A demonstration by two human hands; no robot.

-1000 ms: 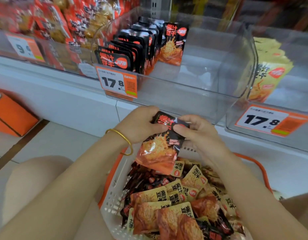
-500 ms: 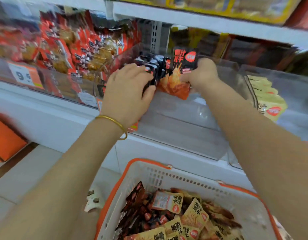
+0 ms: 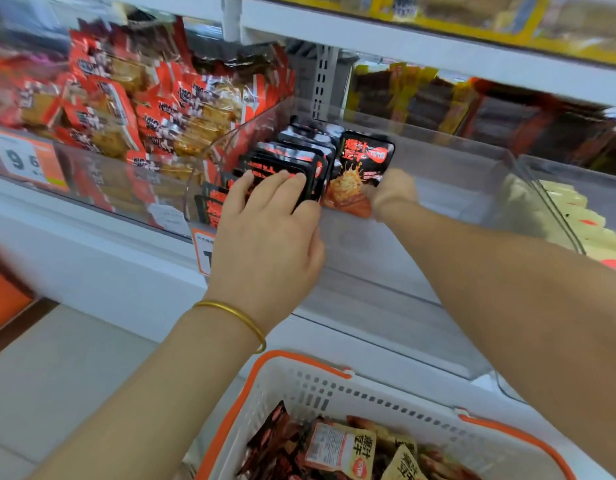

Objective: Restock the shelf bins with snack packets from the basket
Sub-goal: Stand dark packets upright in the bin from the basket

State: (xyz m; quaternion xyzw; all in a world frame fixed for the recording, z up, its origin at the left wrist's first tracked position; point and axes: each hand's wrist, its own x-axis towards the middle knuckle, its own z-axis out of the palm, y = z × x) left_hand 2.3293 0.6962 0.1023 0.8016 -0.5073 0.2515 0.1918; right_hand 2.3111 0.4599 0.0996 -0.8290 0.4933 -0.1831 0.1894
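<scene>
A clear shelf bin (image 3: 448, 174) holds a row of black-and-red snack packets (image 3: 292, 157) standing on edge at its left side. My left hand (image 3: 268, 223) lies over the front packets with fingers fairly straight, pressing them. My right hand (image 3: 391, 194) reaches into the bin and grips the lower part of one black-and-red packet (image 3: 363, 164), held upright just right of the row. The white basket with an orange rim (image 3: 320, 386) sits below, with several black and yellow packets (image 3: 341, 448) in it.
A bin of red packets (image 3: 133, 109) stands to the left. Another bin with yellow packets (image 3: 583, 230) stands to the right. Orange price tags (image 3: 22, 161) hang on the bin fronts. A shelf board (image 3: 403, 43) runs overhead. An orange box (image 3: 5, 296) sits on the floor at left.
Both hands rose from the basket to the bin with one packet. Since half a second ago my right hand has lowered the packet beside the row, and my left hand stays pressing the row.
</scene>
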